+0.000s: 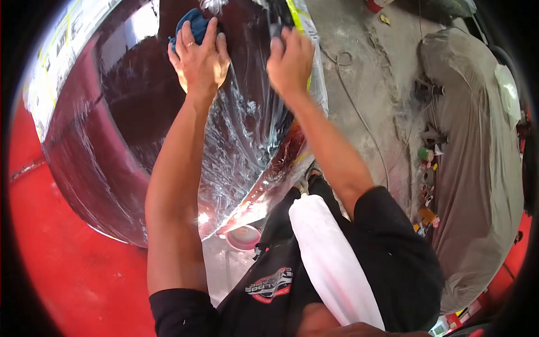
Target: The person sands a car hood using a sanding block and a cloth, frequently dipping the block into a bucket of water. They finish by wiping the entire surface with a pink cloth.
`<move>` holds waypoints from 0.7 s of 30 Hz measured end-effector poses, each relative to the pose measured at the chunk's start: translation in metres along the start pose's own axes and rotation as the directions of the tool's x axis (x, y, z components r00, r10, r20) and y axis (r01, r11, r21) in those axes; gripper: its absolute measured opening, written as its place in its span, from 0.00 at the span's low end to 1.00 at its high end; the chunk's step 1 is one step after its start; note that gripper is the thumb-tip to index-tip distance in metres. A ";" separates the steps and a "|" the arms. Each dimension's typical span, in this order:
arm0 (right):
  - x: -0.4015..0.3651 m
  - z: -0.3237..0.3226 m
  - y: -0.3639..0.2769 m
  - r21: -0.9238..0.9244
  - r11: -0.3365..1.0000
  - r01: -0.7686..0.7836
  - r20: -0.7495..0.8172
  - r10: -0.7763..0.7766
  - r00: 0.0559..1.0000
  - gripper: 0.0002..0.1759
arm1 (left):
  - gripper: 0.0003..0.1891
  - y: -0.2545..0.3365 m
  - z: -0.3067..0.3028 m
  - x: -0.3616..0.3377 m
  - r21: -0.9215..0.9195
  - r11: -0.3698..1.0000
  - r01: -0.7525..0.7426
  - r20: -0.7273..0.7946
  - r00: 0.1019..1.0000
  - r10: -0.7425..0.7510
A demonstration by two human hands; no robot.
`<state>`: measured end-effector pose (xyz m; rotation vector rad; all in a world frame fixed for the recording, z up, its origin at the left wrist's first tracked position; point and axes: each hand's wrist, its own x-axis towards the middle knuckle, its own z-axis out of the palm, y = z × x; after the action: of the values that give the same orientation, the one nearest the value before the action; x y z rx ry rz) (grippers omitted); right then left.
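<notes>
My left hand (202,64), a ring on one finger, presses a crumpled blue cloth (193,23) onto a dark maroon, glossy car panel (146,106). Its fingers curl over the cloth's near edge. Close to the panel's taped right edge, my right hand (291,64) is closed around a small dark grey pad (275,30), most of it hidden under the fingers. Whitish wet streaks (236,121) spread over the panel below both hands.
Masking film with yellow-green tape (297,19) borders the panel. A round pinkish container (244,237) stands below its near corner. On the right, a hose (359,109) crosses the concrete floor beside a grey-covered vehicle (477,168), with cans and small parts along it.
</notes>
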<state>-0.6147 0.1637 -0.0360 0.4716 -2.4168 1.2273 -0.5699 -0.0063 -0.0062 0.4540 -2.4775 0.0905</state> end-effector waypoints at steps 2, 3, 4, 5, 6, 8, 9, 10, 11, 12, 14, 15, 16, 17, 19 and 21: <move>-0.085 -0.019 -0.003 0.007 0.995 0.095 -0.075 -0.094 0.993 0.19 | 0.22 0.002 0.001 0.004 0.013 1.000 0.002 0.010 1.000 -0.002; -0.141 -0.038 -0.010 0.031 0.996 0.088 -0.023 -0.087 0.996 0.20 | 0.22 0.001 0.002 0.000 0.042 0.999 0.014 0.040 0.999 -0.016; -0.153 -0.046 -0.017 0.072 0.995 0.069 -0.017 -0.068 0.998 0.20 | 0.23 -0.001 0.003 0.000 0.034 0.999 0.023 0.057 0.998 -0.025; -0.155 -0.049 -0.017 0.111 0.992 0.057 -0.021 -0.055 0.998 0.20 | 0.23 -0.001 0.005 0.002 0.034 0.999 0.008 0.051 0.999 -0.010; -0.141 -0.035 -0.004 0.064 0.997 0.042 -0.039 -0.039 0.998 0.19 | 0.23 -0.001 0.005 -0.001 0.025 0.999 0.019 0.057 0.998 -0.021; -0.033 -0.013 -0.004 0.004 0.999 0.033 -0.036 -0.033 0.999 0.18 | 0.24 -0.001 0.007 -0.001 0.025 0.999 0.034 0.060 0.998 -0.036; 0.003 0.003 0.002 0.031 0.997 0.074 -0.062 -0.072 0.995 0.20 | 0.24 -0.002 0.005 -0.007 0.028 1.000 0.010 0.084 0.996 -0.012; -0.005 0.001 0.002 0.050 0.997 0.060 -0.047 -0.057 0.997 0.20 | 0.24 -0.002 0.004 -0.008 0.018 1.000 0.014 0.084 0.996 -0.016; -0.007 -0.003 0.002 0.065 0.996 0.059 -0.044 -0.056 0.997 0.19 | 0.24 0.000 0.004 -0.001 0.000 1.000 0.019 0.069 0.997 -0.019; -0.048 -0.015 -0.001 0.040 0.997 0.067 -0.085 -0.063 0.994 0.19 | 0.26 -0.003 0.008 0.000 -0.037 0.999 0.013 0.074 0.997 -0.010; -0.125 -0.035 -0.004 0.023 0.997 0.071 -0.122 -0.067 0.990 0.19 | 0.28 -0.001 0.010 0.001 -0.007 1.000 0.002 0.065 0.998 -0.002; -0.144 -0.042 -0.003 0.055 0.997 0.056 -0.074 -0.051 0.996 0.19 | 0.31 -0.001 0.008 0.000 0.032 0.999 0.008 0.064 0.998 -0.010; -0.156 -0.048 -0.005 0.086 0.996 0.033 -0.023 -0.031 0.999 0.19 | 0.36 -0.001 0.004 0.000 0.011 1.000 0.028 0.108 0.994 -0.029; -0.139 -0.048 -0.010 0.091 0.995 0.030 -0.028 -0.028 0.999 0.19 | 0.36 0.000 0.002 -0.001 0.015 1.000 0.022 0.107 0.994 -0.023; -0.065 -0.030 -0.004 0.063 0.992 0.107 -0.031 -0.105 0.994 0.18 | 0.39 0.002 0.003 0.000 0.086 0.996 0.028 0.061 0.998 -0.033; 0.002 -0.005 0.002 0.072 0.976 0.204 -0.048 -0.201 0.978 0.16 | 0.40 0.000 0.003 -0.001 0.060 0.998 0.014 0.051 0.999 -0.017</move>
<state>-0.6162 0.1683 -0.0337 0.6913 -2.2312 1.2308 -0.5703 -0.0062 -0.0092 0.5069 -2.5264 0.1486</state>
